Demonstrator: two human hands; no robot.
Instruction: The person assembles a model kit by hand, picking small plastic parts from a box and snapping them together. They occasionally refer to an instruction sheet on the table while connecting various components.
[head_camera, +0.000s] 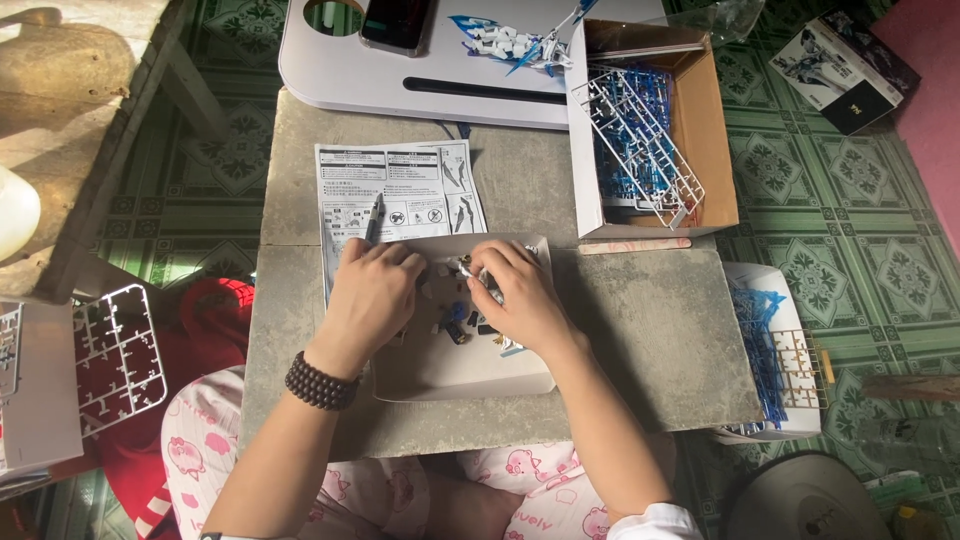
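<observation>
Near the middle of the frame, both hands rest over a shallow white tray (420, 375) that keeps the small plastic parts (458, 322) together. The left hand (372, 292) is curled narrow around a pen-like tool (374, 218). The right hand (520, 295) pinches a small white piece (478, 277) close above the tray, probably so nothing falls away.

we count two hands: one left hand (372, 290) and one right hand (522, 292). we see one shallow white tray (470, 375) with several small loose parts, too small to count. there is one instruction sheet (400, 195), one pen (374, 218), one phone (396, 22), one white lap desk (330, 70), one open cardboard box (705, 130), one dark printed box (845, 65), one bead bracelet (320, 383), one partly built blue-and-white model (510, 42) and one grey parts frame (118, 355).
</observation>
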